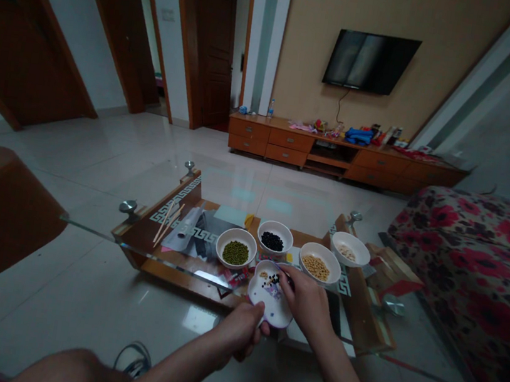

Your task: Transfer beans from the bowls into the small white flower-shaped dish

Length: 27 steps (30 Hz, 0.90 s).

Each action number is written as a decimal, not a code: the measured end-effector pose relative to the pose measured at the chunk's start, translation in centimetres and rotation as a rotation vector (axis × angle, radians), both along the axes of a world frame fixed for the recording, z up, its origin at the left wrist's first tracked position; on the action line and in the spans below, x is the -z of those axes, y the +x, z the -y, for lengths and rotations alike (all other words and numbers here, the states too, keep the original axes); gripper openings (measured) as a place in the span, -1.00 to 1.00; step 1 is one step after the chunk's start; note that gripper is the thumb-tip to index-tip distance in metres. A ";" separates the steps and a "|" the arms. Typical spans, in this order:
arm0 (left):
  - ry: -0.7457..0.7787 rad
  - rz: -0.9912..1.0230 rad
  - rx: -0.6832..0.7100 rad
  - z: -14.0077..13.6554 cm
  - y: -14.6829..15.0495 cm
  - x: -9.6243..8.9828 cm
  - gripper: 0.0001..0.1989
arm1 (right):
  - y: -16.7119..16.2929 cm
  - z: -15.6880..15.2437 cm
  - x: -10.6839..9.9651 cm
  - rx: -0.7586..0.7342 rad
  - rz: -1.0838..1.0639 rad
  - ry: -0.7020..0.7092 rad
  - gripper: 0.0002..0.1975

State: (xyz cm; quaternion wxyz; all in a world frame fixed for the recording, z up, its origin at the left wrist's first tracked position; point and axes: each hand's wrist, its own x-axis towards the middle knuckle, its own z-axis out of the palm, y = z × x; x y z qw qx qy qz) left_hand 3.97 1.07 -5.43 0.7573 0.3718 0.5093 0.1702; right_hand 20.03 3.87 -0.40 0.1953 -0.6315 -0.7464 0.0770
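My left hand [244,332] is closed around the near edge of a small white dish [276,313] with a scalloped rim and a purple print, held over the glass table. A few black and yellowish beans [270,278] lie in its far part. At the dish's right side is my right hand [309,296], thumb and fingers drawn together over the beans; what they pinch, if anything, is hidden. Just beyond stand white bowls: one of green mung beans [235,252], one of black beans [272,241], one of soybeans [316,267] and one of pale pieces [347,252].
A pair of chopsticks [162,223] and a plastic bag [183,231] show at the table's left. The glass tabletop [101,233] has metal knobs. A floral-covered sofa [470,246] stands right, a wooden piece of furniture [0,212] left. Farther back is a TV cabinet [291,139].
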 end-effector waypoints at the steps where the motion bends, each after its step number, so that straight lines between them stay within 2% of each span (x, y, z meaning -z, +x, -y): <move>1: 0.002 -0.003 0.000 0.0 0.0 0.1 -0.50 | -0.1 -0.3 0.1 0.043 -0.001 0.025 -0.67; 7: 0.016 0.013 -0.012 0.2 0.0 0.7 -0.50 | -1.3 -2.3 -0.2 0.281 0.002 0.088 -0.63; 12: 0.007 0.006 -0.013 0.2 0.0 0.6 -0.50 | -1.0 -2.3 -0.9 0.336 0.046 0.009 -0.63; 17: -0.009 -0.001 0.000 0.1 0.0 0.1 -0.50 | -0.1 -1.2 -1.3 0.358 0.075 0.027 -0.65; 22: -0.018 0.001 -0.013 0.2 0.0 0.0 -0.49 | 0.5 -0.2 -1.4 0.325 0.126 -0.060 -0.71; 27: -0.009 0.003 -0.014 0.2 0.0 -0.1 -0.51 | 0.7 0.3 -1.2 0.132 0.150 -0.189 -0.75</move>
